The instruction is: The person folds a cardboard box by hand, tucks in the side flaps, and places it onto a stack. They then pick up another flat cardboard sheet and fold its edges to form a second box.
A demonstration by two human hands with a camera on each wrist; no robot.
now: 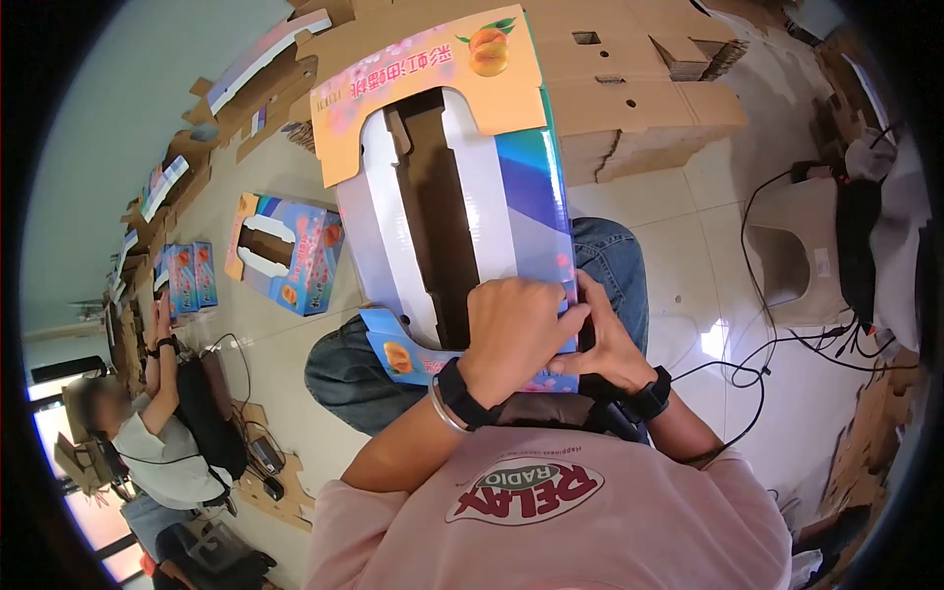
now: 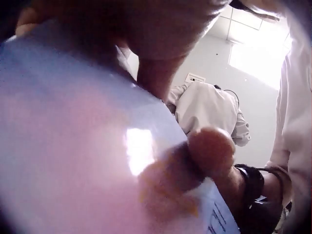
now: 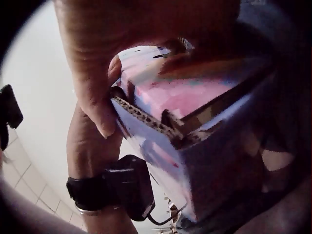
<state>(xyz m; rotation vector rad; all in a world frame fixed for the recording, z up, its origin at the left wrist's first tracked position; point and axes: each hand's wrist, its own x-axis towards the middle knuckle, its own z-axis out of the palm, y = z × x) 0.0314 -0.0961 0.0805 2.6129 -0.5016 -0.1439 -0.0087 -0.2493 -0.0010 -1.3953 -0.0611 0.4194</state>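
A large printed carton (image 1: 531, 226) with peach pictures lies across the person's lap, its long cutout showing the brown inside. At the near right corner, the left hand (image 1: 511, 320) grips the edge with curled fingers, back of the hand upward. Close beside it, the right hand (image 1: 612, 346) holds the same corner between thumb and fingers. In the left wrist view, the thumb of the right hand (image 2: 212, 148) lies against the glossy panel (image 2: 87, 131). The right wrist view has the left hand (image 3: 95, 102) at a corrugated edge (image 3: 146, 119); its fingertips are partly hidden.
A smaller-looking printed carton (image 1: 320, 261) stands on the floor at left, with narrow boxes (image 1: 187, 275) farther away. Stacked flat cardboard (image 1: 649, 123) lies ahead. On the right are a stool (image 1: 787, 265) and black cables (image 1: 762, 369). Another person (image 1: 167, 442) sits at left.
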